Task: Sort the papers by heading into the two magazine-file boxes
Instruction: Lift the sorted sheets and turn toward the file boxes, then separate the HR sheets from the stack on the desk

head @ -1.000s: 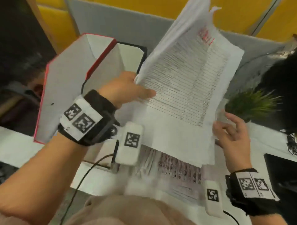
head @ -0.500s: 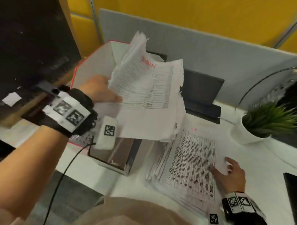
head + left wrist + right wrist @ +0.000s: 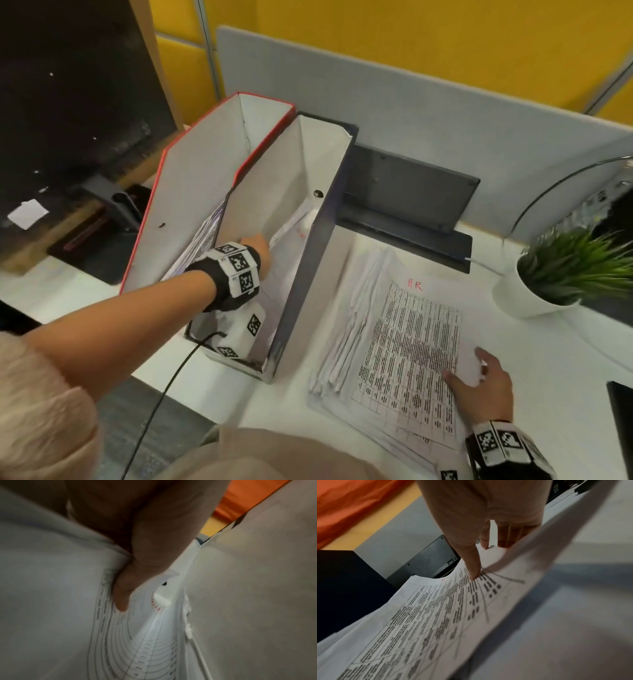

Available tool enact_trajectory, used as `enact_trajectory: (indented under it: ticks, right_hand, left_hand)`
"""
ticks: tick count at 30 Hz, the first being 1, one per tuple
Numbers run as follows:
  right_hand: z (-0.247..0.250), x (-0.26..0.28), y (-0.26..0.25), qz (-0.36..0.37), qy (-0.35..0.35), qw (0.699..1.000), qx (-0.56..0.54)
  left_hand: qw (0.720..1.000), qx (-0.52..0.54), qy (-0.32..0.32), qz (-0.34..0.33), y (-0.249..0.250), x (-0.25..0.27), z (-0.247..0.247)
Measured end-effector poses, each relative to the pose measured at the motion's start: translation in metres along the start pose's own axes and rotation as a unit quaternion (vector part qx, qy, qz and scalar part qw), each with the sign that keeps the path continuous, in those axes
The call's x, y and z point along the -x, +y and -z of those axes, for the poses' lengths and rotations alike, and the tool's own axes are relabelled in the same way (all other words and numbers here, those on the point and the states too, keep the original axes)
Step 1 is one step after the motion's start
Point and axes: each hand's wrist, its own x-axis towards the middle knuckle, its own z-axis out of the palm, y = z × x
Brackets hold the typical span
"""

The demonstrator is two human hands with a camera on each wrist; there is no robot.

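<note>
The left hand [image 3: 258, 248] reaches into the dark file box [image 3: 308, 274], its fingers hidden behind papers [image 3: 133, 635] there. The red heading [image 3: 154, 603] on them is too blurred to read. The stack's [image 3: 407, 346] table print is illegible, its near corner cut off.

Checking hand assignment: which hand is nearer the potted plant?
Right. The right hand rests on the paper stack just below the potted plant; the left hand is inside the dark file box.

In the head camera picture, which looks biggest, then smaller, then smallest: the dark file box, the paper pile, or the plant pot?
1. Dark file box
2. Paper pile, nearly as big
3. Plant pot, though it stands farther away
</note>
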Motion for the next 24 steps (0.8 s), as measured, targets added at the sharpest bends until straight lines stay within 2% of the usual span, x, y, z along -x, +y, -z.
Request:
enact_trajectory:
  ticks: [3,5,8,10,12,16,18,19,21,23,24]
  right_hand:
    - [-0.001,0.000,0.001,-0.001,0.002,1.000,0.003]
    - [-0.001,0.000,0.002,-0.007,0.001,1.000,0.006]
    - [-0.001,-0.001,0.002,-0.011,-0.002,1.000,0.008]
    - [-0.001,-0.002,0.002,-0.013,-0.005,1.000,0.012]
    - [-0.001,-0.002,0.002,-0.016,-0.007,1.000,0.018]
    - [-0.002,-0.002,0.002,-0.025,-0.009,0.999,0.020]
    - [-0.002,-0.001,0.000,-0.032,-0.011,0.999,0.017]
    - [-0.002,-0.001,-0.001,-0.036,-0.013,0.999,0.016]
    - [-0.002,0.000,-0.003,-0.038,-0.017,0.999,0.013]
    - [-0.001,0.001,-0.005,-0.041,-0.020,0.999,0.013]
    - [-0.001,0.001,-0.006,-0.043,-0.022,0.999,0.011]
  left_hand:
    - [0.997,-0.067,-0.018,-0.025,-0.003,-0.002,-0.004]
    - [0.998,-0.064,-0.020,-0.011,0.002,-0.001,0.000]
    - [0.998,0.031,0.044,-0.020,0.013,0.005,0.011]
    - [0.985,0.128,0.104,-0.055,0.015,0.013,0.021]
    - [0.950,0.237,0.173,-0.106,0.022,0.025,0.034]
    - [0.836,0.346,0.360,-0.228,0.057,0.063,0.062]
    - [0.784,0.371,0.399,-0.296,0.080,0.080,0.066]
    - [0.770,0.375,0.402,-0.323,0.093,0.086,0.063]
    - [0.772,0.364,0.385,-0.351,0.118,0.091,0.049]
    - [0.807,0.338,0.338,-0.348,0.137,0.085,0.024]
    - [0.835,0.317,0.303,-0.332,0.143,0.077,0.009]
